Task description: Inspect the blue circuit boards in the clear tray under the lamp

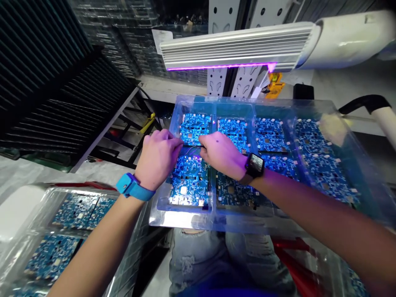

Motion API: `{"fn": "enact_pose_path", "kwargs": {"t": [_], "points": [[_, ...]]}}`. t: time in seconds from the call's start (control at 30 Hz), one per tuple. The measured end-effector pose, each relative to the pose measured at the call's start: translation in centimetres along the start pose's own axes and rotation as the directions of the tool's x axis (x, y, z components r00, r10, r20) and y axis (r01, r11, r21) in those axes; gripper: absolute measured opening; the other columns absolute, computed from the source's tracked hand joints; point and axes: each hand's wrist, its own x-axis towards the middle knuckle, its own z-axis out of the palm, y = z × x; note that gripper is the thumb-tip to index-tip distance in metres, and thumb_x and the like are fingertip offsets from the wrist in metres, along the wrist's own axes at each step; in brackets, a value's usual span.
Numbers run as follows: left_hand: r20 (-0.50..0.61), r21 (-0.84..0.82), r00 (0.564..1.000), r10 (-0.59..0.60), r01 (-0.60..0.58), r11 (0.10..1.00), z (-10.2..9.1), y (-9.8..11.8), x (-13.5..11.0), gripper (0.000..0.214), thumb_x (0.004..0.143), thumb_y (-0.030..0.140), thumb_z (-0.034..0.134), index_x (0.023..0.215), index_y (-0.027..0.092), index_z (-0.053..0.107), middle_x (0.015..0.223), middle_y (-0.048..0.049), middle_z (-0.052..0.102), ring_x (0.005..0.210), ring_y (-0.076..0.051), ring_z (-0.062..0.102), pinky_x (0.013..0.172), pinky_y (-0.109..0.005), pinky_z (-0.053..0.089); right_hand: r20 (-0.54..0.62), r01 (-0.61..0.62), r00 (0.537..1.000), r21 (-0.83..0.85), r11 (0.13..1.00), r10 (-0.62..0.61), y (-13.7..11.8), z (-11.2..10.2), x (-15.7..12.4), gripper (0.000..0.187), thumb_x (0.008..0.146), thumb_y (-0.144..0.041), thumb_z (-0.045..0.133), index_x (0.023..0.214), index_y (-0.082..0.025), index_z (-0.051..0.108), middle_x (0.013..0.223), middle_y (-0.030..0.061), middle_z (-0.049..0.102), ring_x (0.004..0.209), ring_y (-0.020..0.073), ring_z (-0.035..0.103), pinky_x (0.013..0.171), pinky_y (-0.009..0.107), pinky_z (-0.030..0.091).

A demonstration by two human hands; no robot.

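Note:
A clear plastic tray (182, 218) with compartments lies across my lap, holding blue circuit boards. My left hand (161, 152), wearing a blue wrist strap (133, 186), is closed in a pinch at the left edge of the leftmost compartment. Opposite it, my right hand (221, 152) has its thumb and forefinger curled at the compartment's right side, below a black watch (255, 165). Both sets of fingertips meet the edge of a circuit board (190, 177), where a dark gap and a thin pale line separate it from the upper circuit board (195, 123). The exact fingertip contact is partly hidden.
A lamp (238, 47) with a purple glowing edge hangs over the tray. At lower left stands another clear tray (51, 193) of circuit boards. A black slotted rack (58, 95) rises at upper left. Stacked clear trays (114, 24) stand behind, near perforated metal uprights (216, 82).

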Motion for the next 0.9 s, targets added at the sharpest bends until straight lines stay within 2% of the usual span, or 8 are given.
{"fn": "enact_pose_path", "kwargs": {"t": [0.2, 0.33, 0.43, 0.57, 0.7, 0.8, 0.9], "points": [[-0.002, 0.013, 1.000, -0.017, 0.017, 1.000, 0.2, -0.4, 0.0, 0.031, 0.105, 0.032, 0.052, 0.114, 0.020, 0.079, 0.108, -0.0111, 0.067, 0.099, -0.032, 0.058, 0.078, -0.045, 0.041, -0.077, 0.039, 0.996, 0.076, 0.996, -0.033, -0.5, 0.2, 0.0, 0.013, 0.087, -0.006, 0.053, 0.082, -0.014, 0.062, 0.065, -0.0007, 0.037, 0.059, 0.0128, 0.019, 0.057, 0.032, 0.020], [0.042, 0.083, 0.999, 0.017, -0.021, 0.996, 0.2, -0.1, 0.1, 0.026, 0.102, 0.036, 0.061, 0.113, 0.022, 0.080, 0.109, -0.0123, 0.064, 0.100, -0.034, 0.057, 0.078, -0.046, 0.039, -0.071, 0.026, 0.997, 0.066, 0.998, -0.021, 0.5, -0.5, -0.5, 0.015, 0.087, -0.006, 0.052, 0.077, -0.015, 0.056, 0.065, -0.0002, 0.040, 0.060, 0.0129, 0.027, 0.059, 0.033, 0.022], [0.121, 0.156, 0.991, 0.059, -0.077, 0.985, 0.4, 0.1, 0.9, 0.028, 0.103, 0.034, 0.056, 0.101, 0.021, 0.081, 0.101, -0.0129, 0.064, 0.097, -0.034, 0.056, 0.075, -0.046, 0.037, -0.063, 0.003, 0.998, 0.033, 0.999, -0.001, 1.4, -0.7, -1.0, 0.015, 0.088, -0.008, 0.052, 0.075, -0.016, 0.054, 0.066, 0.0006, 0.042, 0.061, 0.0133, 0.028, 0.060, 0.033, 0.022], [0.185, 0.195, 0.972, 0.148, -0.184, 0.963, 0.9, 0.1, 2.1, 0.029, 0.102, 0.021, 0.050, 0.088, 0.020, 0.076, 0.095, -0.0116, 0.069, 0.095, -0.032, 0.056, 0.074, -0.045, 0.035, -0.030, 0.005, 1.000, -0.047, 0.999, -0.006, 1.5, -0.6, -1.5, 0.010, 0.089, -0.010, 0.054, 0.083, -0.016, 0.059, 0.071, 0.0021, 0.049, 0.062, 0.0143, 0.022, 0.059, 0.034, 0.019], [0.259, 0.201, 0.945, 0.202, -0.257, 0.945, 1.0, -0.1, 2.8, 0.025, 0.099, 0.015, 0.052, 0.087, 0.019, 0.074, 0.089, -0.0119, 0.072, 0.096, -0.032, 0.061, 0.076, -0.044, 0.036, 0.047, 0.061, 0.997, -0.105, 0.993, -0.057, 1.0, -0.7, -1.9, 0.014, 0.092, -0.010, 0.053, 0.092, -0.015, 0.066, 0.081, 0.0057, 0.059, 0.063, 0.0150, 0.030, 0.059, 0.035, 0.018], [0.345, 0.138, 0.915, 0.208, -0.269, 0.953, 0.5, -0.3, 3.0, 0.026, 0.099, 0.018, 0.052, 0.094, 0.020, 0.077, 0.087, -0.0104, 0.074, 0.093, -0.031, 0.067, 0.078, -0.042, 0.040, 0.097, 0.092, 0.992, -0.095, 0.991, -0.083, 0.8, -1.2, -1.8, 0.013, 0.092, -0.009, 0.054, 0.092, -0.014, 0.066, 0.085, 0.0071, 0.061, 0.064, 0.0146, 0.033, 0.059, 0.034, 0.020], [0.373, -0.043, 0.892, 0.256, -0.259, 0.965, 0.0, -0.7, 3.1, 0.029, 0.100, 0.020, 0.051, 0.109, 0.024, 0.079, 0.101, -0.0064, 0.078, 0.094, -0.027, 0.071, 0.082, -0.039, 0.045, 0.165, 0.110, 0.981, -0.035, 0.993, -0.103, 0.8, -1.9, -1.1, 0.012, 0.087, -0.007, 0.059, 0.079, -0.015, 0.058, 0.075, 0.0038, 0.055, 0.063, 0.0136, 0.032, 0.058, 0.033, 0.022]]}}
